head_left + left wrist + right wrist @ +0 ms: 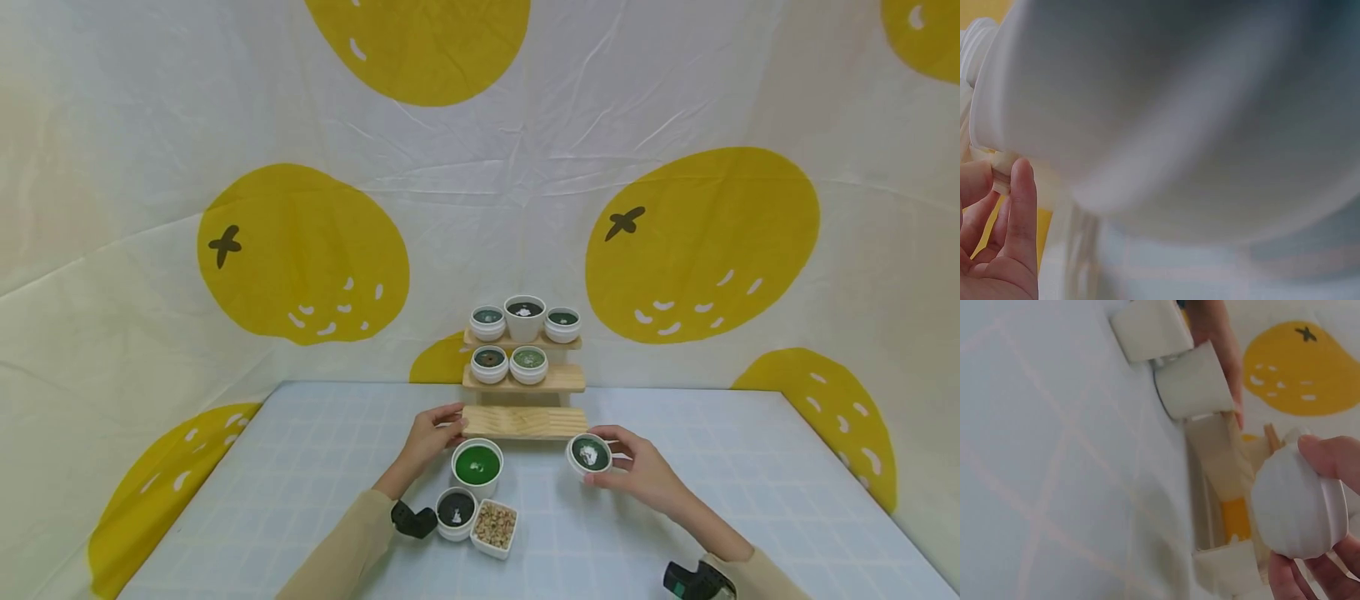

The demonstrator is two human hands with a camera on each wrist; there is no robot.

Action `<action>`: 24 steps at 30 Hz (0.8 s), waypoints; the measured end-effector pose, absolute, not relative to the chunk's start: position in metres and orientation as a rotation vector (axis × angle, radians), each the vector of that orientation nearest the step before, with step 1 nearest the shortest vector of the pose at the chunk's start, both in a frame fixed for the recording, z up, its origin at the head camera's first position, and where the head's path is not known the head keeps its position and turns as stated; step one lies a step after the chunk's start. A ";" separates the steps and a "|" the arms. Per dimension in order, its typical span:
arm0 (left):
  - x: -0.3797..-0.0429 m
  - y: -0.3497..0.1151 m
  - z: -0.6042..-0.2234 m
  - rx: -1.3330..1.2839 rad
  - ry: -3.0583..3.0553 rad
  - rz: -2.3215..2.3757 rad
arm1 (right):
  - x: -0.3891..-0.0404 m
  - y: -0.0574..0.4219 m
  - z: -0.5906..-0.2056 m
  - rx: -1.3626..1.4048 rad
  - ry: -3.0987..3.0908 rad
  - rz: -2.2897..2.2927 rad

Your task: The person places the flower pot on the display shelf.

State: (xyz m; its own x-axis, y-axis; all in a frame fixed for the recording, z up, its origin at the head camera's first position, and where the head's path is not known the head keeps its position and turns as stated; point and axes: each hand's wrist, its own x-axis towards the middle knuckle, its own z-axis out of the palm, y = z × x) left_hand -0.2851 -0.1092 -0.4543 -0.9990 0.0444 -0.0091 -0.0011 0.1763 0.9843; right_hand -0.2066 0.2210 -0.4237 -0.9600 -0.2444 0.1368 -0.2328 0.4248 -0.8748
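My right hand (637, 471) holds a small white pot (589, 468) of dark green contents with a pale patch on top. Its ribbed side (1294, 506) shows between thumb and fingers in the right wrist view, off the table. With thumb and fingers, my left hand (429, 435) pinches the left end of the lowest step (525, 422) of a tiered wooden stand; the board end (1002, 172) shows between the fingertips in the left wrist view. No pots stand on that step. Close to the left hand is a white cup (477, 487) of bright green contents.
The middle step (566, 379) bears two white pots, the top step (471, 338) three. Before the stand are a dark-filled pot (456, 533) and a square dish (493, 550) of chopped nut-like bits. Behind the pale checked table (300, 467) hangs a fruit-print cloth (480, 208).
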 end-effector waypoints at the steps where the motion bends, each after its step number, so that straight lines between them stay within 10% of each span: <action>1: -0.285 -0.109 -0.454 0.042 2.383 1.990 | -0.208 0.221 -0.423 -0.428 2.650 -1.614; 24: -0.288 -0.109 -0.460 0.045 2.403 1.966 | -0.235 0.208 -0.396 -0.382 2.869 -1.582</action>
